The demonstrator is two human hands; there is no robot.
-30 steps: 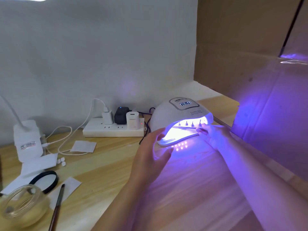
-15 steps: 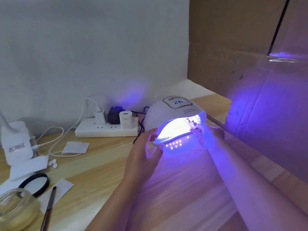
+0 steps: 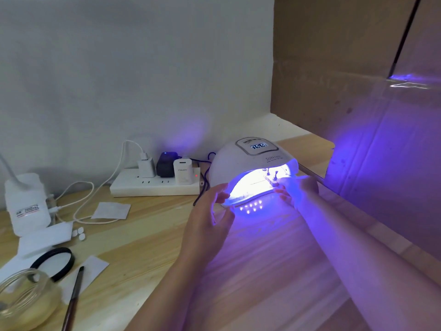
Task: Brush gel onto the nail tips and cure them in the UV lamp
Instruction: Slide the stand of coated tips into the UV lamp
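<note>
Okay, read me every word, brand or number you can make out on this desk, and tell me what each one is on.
"SUN" on the UV lamp dome, beside its opening; the rest of that line and the smaller line beneath are too blurred.
Lamp display: lit digits, not legible.
White charger in the power strip: a short brand word, too blurred.
White bottle label: print too small to read.
</note>
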